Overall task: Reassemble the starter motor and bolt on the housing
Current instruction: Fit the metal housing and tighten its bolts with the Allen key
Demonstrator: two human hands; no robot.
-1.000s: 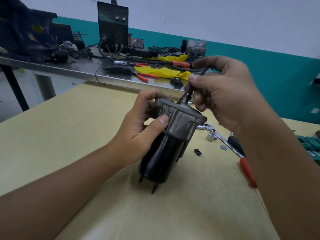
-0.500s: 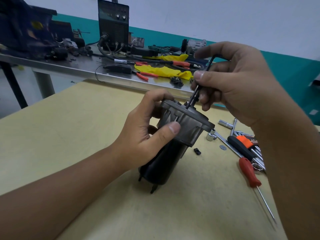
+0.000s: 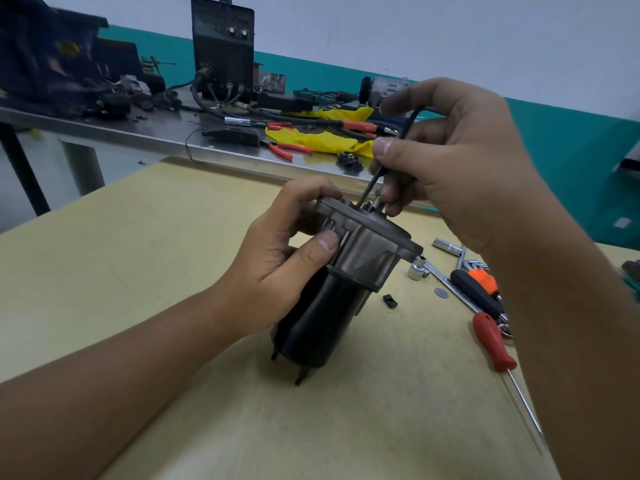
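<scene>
A person's left hand [image 3: 277,261] grips a starter motor [image 3: 332,292] on a yellow worktable [image 3: 138,258], thumb pressed to the grey housing [image 3: 367,244] that caps the black cylindrical body, fingers curled round its far side; the motor stands tilted, its top leaning away to the right, its lower end with short prongs down at the tabletop. The right hand [image 3: 460,168] is closed around a black L-shaped hex key [image 3: 377,174], thumb and fingers pinching its shank, the bent end showing above the knuckles; the key's tip meets the top face of the housing beside a short metal stub; whether it sits in a bolt head cannot be told.

Just right of the motor, below the right wrist, lie a small black clip [image 3: 390,301], a silver socket [image 3: 417,268], a flat grey washer [image 3: 441,293] and a long metal wrench [image 3: 450,285]; further right, a red-handled screwdriver [image 3: 493,344] and a black-and-orange handled tool [image 3: 479,289] rest partly under the forearm. Beyond both hands, a steel bench [image 3: 156,133] carries a dark welding machine [image 3: 221,46], yellow cloth [image 3: 318,138], red-handled pliers [image 3: 282,148] and tangled cables.
</scene>
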